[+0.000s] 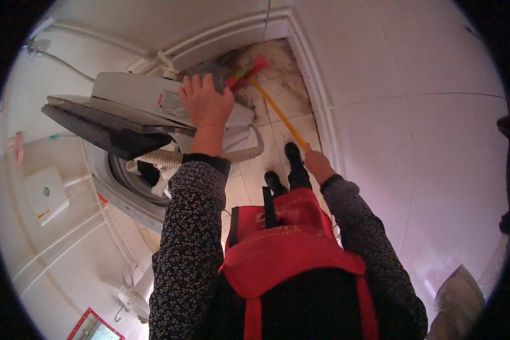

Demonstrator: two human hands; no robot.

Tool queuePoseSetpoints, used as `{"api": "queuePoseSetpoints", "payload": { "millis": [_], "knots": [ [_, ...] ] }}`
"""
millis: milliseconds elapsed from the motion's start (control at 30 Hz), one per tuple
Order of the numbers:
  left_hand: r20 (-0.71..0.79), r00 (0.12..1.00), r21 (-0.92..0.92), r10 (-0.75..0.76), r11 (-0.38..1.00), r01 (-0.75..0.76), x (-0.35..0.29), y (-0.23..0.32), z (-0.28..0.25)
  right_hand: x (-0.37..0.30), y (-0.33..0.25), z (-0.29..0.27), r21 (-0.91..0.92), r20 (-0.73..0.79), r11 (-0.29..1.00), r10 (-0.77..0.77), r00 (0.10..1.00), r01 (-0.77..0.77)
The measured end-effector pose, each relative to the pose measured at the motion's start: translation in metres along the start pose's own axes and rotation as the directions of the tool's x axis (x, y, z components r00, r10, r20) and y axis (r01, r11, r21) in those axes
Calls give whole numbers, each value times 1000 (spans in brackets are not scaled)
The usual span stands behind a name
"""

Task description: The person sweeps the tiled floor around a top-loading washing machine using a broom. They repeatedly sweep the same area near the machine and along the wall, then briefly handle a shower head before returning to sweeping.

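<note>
My left hand (205,103) rests flat, fingers spread, on the raised back edge of a grey top-loading washing machine (136,90). Its lid (102,122) stands open, and pale laundry with a ribbed hose lies in the drum (147,170). My right hand (317,164) is closed around the yellow handle of a broom (277,110). The broom's red and green bristles (245,72) reach the dirty floor corner behind the machine. Both sleeves are dark with a small floral print, and I wear a red apron (289,243).
White tiled walls close in on the right (413,113) and left. The floor tiles (289,85) in the far corner are stained dark. A white box (45,192) with a cable hangs on the left wall. My black shoes (283,170) stand on the narrow floor strip.
</note>
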State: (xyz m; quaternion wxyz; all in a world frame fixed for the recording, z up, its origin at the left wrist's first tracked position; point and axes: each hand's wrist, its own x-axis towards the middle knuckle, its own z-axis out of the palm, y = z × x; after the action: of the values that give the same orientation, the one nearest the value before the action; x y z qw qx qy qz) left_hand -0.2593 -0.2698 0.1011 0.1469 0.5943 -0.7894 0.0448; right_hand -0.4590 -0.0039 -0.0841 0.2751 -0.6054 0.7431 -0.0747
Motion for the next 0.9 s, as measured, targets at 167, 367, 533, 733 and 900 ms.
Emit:
{"api": "queuePoseSetpoints", "payload": {
  "millis": [167, 367, 533, 733, 900],
  "knots": [
    [3, 1000, -22, 8, 1000, -7, 1, 1, 0, -19, 7, -14, -48, 91, 988, 151, 984, -147],
    [30, 999, 14, 14, 1000, -15, 2, 5, -2, -137, 21, -68, -97, 372, 920, 388, 843, -381],
    [52, 999, 13, 7, 1000, -8, 5, 6, -4, -118, 11, -76, -86, 414, 983, 186, 891, -165],
    [37, 999, -3, 21, 1000, -20, 7, 4, -5, -20, 11, -77, -96, 353, 989, 140, 925, -113],
    [40, 999, 55, 25, 998, -27, 7, 5, -2, 71, 1, -38, -109, 169, 990, -71, 983, 90]
  ]
}}
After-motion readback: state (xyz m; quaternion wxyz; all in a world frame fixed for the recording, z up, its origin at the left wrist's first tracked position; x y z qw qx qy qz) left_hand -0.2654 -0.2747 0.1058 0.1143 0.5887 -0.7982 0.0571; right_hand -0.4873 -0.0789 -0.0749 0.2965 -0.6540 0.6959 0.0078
